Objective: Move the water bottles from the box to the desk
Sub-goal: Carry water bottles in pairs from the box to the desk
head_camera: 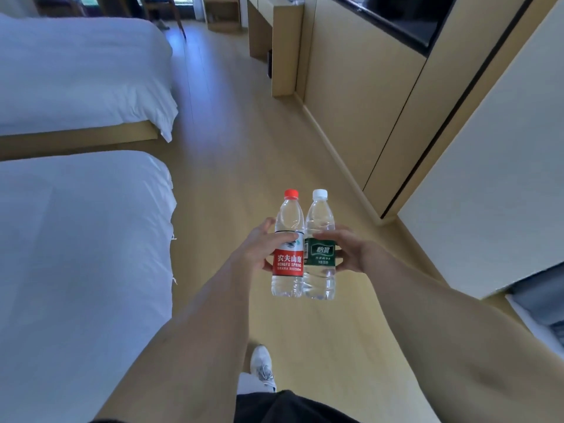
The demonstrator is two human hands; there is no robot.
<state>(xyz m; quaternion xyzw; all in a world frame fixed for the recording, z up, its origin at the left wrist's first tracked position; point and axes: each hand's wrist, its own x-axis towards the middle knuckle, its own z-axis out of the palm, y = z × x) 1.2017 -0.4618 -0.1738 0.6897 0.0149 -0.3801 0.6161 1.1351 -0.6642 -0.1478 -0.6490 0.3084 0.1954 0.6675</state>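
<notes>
Left grip (259, 248) wrapped round red-label bottle (288, 257); right grip (348, 251) round green-label bottle (319, 257). Both held upright, touching, mid-air above floor (244, 148). Tabletop (283, 13) at 12 o'clock, well apart. Box not seen. Risk: bottles knocked together mid-carry, grasp loosened, one dropped.

Both forearms are bare from the elbow to the left hand (259, 248) and right hand (351, 251), with no sleeve, watch or ring in sight. Below them are dark black shorts (287, 407) (only the front edge shows) and one white laced fabric sneaker (262, 366).
</notes>
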